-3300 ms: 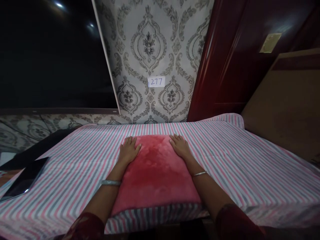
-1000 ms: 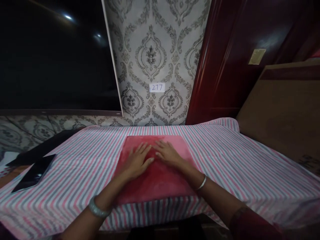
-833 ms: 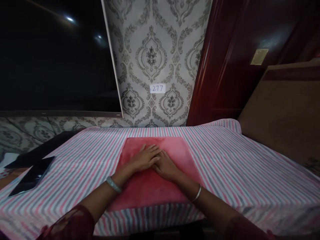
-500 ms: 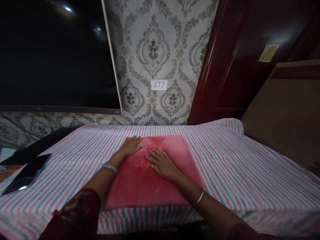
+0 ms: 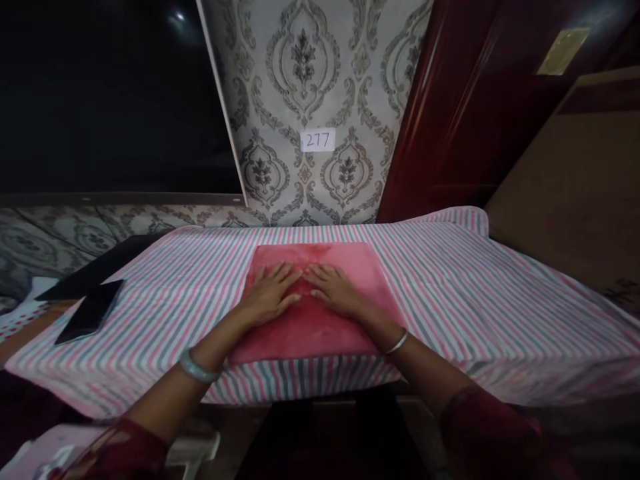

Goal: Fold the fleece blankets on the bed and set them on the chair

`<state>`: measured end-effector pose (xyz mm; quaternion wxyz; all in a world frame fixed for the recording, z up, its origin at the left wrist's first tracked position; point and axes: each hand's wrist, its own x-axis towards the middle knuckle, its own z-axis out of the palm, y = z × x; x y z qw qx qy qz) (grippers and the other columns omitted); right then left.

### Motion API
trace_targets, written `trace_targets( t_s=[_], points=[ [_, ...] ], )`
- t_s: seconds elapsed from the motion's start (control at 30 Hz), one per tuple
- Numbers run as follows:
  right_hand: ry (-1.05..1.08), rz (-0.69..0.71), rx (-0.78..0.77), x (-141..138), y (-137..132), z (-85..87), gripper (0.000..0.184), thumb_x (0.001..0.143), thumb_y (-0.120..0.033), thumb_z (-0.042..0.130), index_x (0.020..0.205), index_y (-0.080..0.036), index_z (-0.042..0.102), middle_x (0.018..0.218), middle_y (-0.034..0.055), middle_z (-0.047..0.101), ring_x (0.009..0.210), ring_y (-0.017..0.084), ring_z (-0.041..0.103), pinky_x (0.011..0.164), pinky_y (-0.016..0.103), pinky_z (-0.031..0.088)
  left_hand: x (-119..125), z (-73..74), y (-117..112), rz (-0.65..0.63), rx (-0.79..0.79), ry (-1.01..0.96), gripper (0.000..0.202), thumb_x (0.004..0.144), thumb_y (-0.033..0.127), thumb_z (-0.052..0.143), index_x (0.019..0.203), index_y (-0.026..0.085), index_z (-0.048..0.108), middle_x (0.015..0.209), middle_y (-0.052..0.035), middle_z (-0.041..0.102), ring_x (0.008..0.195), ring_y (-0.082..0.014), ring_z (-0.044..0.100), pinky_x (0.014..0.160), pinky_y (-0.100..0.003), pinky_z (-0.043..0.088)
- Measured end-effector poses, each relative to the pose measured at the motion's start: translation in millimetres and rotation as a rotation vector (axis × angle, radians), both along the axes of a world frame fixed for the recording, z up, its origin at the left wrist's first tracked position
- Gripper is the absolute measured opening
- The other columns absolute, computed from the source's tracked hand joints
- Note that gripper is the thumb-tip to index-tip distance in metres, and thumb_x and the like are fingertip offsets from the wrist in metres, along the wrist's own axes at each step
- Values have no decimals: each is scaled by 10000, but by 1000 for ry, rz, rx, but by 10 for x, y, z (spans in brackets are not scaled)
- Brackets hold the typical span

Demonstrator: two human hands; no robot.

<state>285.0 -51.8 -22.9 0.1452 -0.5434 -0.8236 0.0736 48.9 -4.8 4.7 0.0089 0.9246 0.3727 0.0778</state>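
A folded red plush cloth (image 5: 320, 327) lies flat in the middle of a table covered with a pink, grey and white striped sheet (image 5: 450, 300). My left hand (image 5: 270, 293) rests palm down on the cloth's left half, fingers stretched out. My right hand (image 5: 335, 288) lies flat beside it on the right half, fingers apart. The two hands are close together near the cloth's centre, not quite touching. Each wrist wears a bangle.
A dark flat device (image 5: 90, 317) lies at the table's left edge. A large black screen (image 5: 110, 100) hangs on the patterned wall with a label "277" (image 5: 318, 140). A dark red door (image 5: 465, 113) and a brown board (image 5: 575, 180) stand at right.
My left hand slid from the cloth's far left corner back toward the centre, next to the right hand. The view has pulled back and tilted down.
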Motion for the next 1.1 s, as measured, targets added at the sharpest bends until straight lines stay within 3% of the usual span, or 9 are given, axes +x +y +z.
trace_targets(
  t_s=[0.1,0.23,0.37,0.47,0.57,0.7,0.87,0.97,1.1],
  points=[
    [19,-161,23,369,-200,-104,517,1025,-458,400,1516,-303,447,1642,72,291,1526,332,198,1187,645,140,-271,-214,-180,41,-67,-26,597,1003,507,352,1554,278,359,1643,-85,298,1539,-298,192,1218,-607,126],
    [204,-363,90,971,-572,-390,538,985,-482,441,1479,-277,504,1607,79,368,1494,336,287,1169,611,255,-750,-364,-120,244,-134,-216,615,964,497,422,1521,237,430,1634,-96,312,1523,-326,237,1208,-590,207],
    [553,-621,66,1276,-832,-528,641,954,-511,436,1499,-177,474,1417,141,595,1303,304,554,1103,488,412,-942,-371,-83,517,-425,-661,686,902,512,545,1487,163,476,1484,-150,542,1365,-320,513,1143,-466,396],
    [731,-761,-46,1286,-840,-463,623,949,-500,438,1463,-157,517,1387,135,620,1304,285,555,1130,445,382,-856,-302,-103,609,-702,-997,754,844,492,681,1485,156,470,1341,-158,658,1212,-298,642,1017,-397,521],
    [813,-758,-131,1253,-717,-361,585,932,-477,498,1413,-154,572,1469,133,550,1391,279,470,1176,419,321,-712,-199,-78,683,-841,-1157,858,775,417,803,1504,156,433,1273,-173,691,1081,-276,711,891,-344,584],
    [906,-757,-219,1237,-544,-298,603,852,-477,650,1371,-173,606,1439,138,579,1343,302,523,1117,426,411,-567,-86,10,772,-902,-1222,949,702,347,876,1508,152,414,1175,-180,733,904,-264,758,735,-320,619],
    [1109,-698,-403,1171,-484,-242,432,838,-475,679,1090,-127,718,1104,167,752,1043,294,711,890,395,573,-498,-3,51,732,-1085,-1200,527,704,344,857,1144,99,702,818,-157,780,684,-299,756,584,-339,621],
    [1216,-663,-496,1094,-470,-163,334,853,-441,663,905,-115,716,862,156,773,843,268,746,807,378,598,-500,42,47,716,-1139,-1178,385,705,360,843,970,99,741,720,-151,763,592,-295,735,522,-337,606],
    [1307,-626,-547,974,-444,-42,268,870,-390,639,876,-128,692,765,127,761,778,247,747,802,381,602,-485,82,24,697,-1201,-1187,313,721,371,820,882,113,745,706,-152,760,591,-284,735,546,-338,611]
  ],
)
